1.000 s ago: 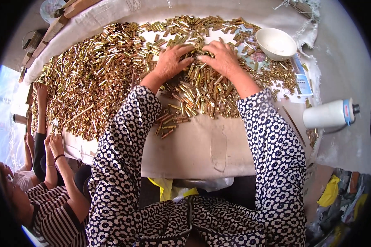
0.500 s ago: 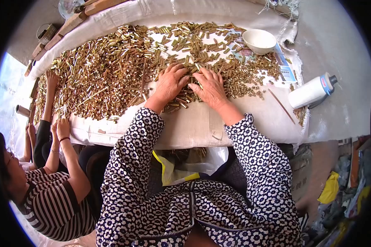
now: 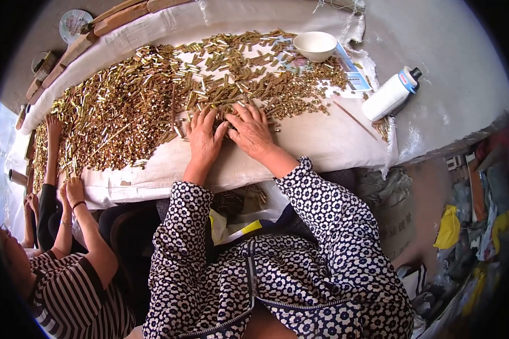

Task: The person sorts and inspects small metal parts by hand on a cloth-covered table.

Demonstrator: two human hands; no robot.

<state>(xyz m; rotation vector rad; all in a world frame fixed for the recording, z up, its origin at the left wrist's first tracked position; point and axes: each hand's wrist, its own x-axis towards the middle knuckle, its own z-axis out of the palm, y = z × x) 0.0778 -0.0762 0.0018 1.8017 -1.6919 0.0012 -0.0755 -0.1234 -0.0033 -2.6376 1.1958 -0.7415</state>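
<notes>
A wide heap of small brass tubes covers a white cloth on the table. My left hand and my right hand lie flat side by side on the cloth at the heap's near edge, fingers spread over a few tubes, palms down. Neither hand grips anything that I can see. Below the table's front edge, between my patterned sleeves, more brass tubes lie in a light bag on my lap.
A white bowl stands at the back right among the tubes. A white bottle with a blue cap lies to the right, a thin stick beside it. A person in a striped top sits at my left, one hand at the table edge.
Both my hands have slid from the middle of the heap back toward the near edge of the table, dragging tubes with them. The view has pulled back and tilted down.
</notes>
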